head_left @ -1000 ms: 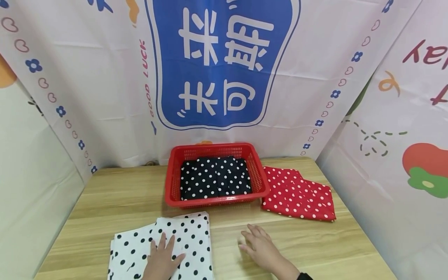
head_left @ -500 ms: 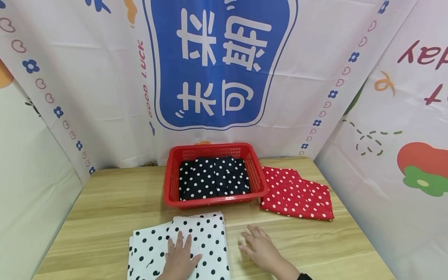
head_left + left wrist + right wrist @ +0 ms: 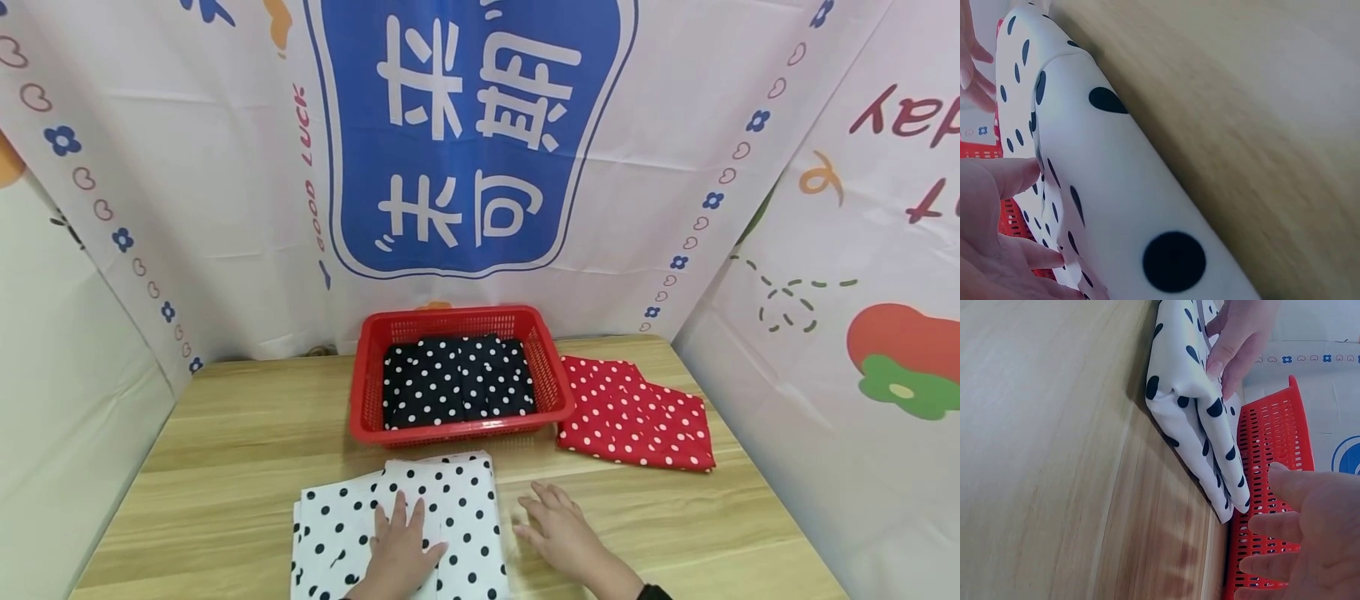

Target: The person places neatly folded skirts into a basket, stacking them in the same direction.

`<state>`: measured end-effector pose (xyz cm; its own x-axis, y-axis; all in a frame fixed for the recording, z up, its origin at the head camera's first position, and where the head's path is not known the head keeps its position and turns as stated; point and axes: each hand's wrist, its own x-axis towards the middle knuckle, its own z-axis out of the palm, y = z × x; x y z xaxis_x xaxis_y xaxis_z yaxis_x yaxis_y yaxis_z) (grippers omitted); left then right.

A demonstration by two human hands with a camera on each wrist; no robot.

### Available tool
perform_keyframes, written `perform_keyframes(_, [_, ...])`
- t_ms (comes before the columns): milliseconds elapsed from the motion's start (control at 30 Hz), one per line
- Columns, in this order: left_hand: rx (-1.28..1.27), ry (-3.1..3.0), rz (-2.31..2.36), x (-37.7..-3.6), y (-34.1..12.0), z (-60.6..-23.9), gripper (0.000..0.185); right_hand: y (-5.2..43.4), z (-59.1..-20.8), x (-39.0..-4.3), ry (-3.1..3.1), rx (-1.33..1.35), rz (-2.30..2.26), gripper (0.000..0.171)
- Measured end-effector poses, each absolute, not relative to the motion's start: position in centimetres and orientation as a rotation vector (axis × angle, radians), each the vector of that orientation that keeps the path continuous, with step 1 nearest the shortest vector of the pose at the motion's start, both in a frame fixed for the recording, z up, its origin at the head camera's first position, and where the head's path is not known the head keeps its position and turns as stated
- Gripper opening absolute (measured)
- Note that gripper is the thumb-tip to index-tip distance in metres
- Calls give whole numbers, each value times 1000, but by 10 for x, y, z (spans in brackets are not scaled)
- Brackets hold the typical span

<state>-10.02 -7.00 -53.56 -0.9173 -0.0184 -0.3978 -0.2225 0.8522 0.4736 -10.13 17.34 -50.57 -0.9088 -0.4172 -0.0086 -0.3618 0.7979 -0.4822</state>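
A folded white cloth with black dots (image 3: 465,517) lies on the table at the front, and its layered edge shows in the right wrist view. My left hand (image 3: 401,546) rests on top of it with fingers spread. To the right of the cloth, my right hand (image 3: 562,533) is held over the wood, fingers loosely bent and holding nothing. Behind both hands stands a red plastic basket (image 3: 465,432). Folded black cloth with white dots (image 3: 457,383) fills its bottom. A folded red cloth with white dots (image 3: 637,421) lies beside the basket on the right.
The wooden table (image 3: 225,433) meets a printed white curtain (image 3: 240,208) at its back edge, close behind the basket. Further printed sheets hang along the left and right sides, and the right one (image 3: 825,400) runs near the red cloth.
My left hand has slid the white dotted cloth to the right across the table, nearer to my right hand. The right hand has stayed nearly still.
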Motion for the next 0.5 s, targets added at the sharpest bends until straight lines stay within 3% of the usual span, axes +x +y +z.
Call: perform_keyframes(500, [-155,2676,792,-105,-45,-535,75,175,-507,-102,2836,-581,-758,46])
